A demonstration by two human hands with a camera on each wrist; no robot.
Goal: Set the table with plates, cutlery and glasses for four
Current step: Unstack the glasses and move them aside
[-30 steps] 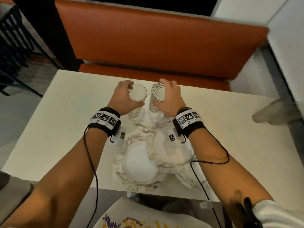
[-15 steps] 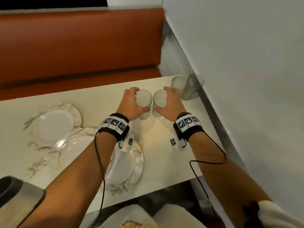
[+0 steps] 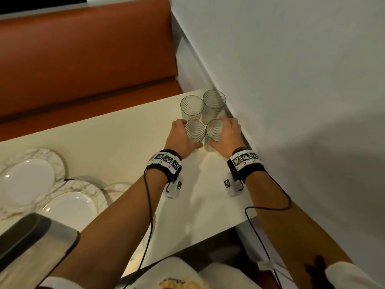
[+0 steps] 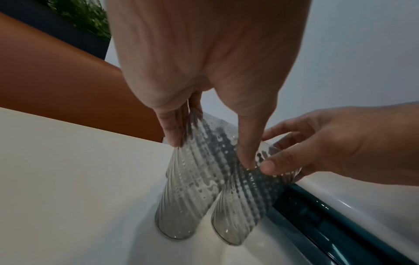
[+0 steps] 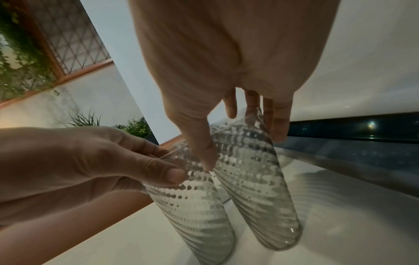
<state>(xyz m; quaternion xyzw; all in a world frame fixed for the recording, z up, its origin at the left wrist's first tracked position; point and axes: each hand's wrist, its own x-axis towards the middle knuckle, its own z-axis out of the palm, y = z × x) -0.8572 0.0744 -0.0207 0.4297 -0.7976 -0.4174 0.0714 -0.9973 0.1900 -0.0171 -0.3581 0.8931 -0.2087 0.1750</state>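
Two ribbed clear glasses stand side by side near the table's right far corner. My left hand (image 3: 187, 134) grips the left glass (image 3: 195, 132) near its rim, thumb towards me and fingers on the far side. My right hand (image 3: 220, 132) grips the right glass (image 3: 214, 130) the same way. In the left wrist view my left hand (image 4: 211, 147) holds its glass (image 4: 188, 188). In the right wrist view my right hand (image 5: 242, 147) holds its glass (image 5: 256, 188). Both bases are at or just above the tabletop (image 3: 104, 147). Two more glasses (image 3: 191, 108) (image 3: 214, 103) stand just beyond, against the wall.
Marbled plates with white centres (image 3: 29, 180) (image 3: 70, 207) lie at the table's left, one partly under my left forearm. An orange bench (image 3: 83, 59) runs behind the table. A white wall (image 3: 291, 80) borders its right edge. A dark metallic object (image 3: 31, 243) sits bottom left.
Both hands carried their glasses from above the plates rightwards to the table's right far corner, beside the two glasses by the wall. The head view swung right with them.
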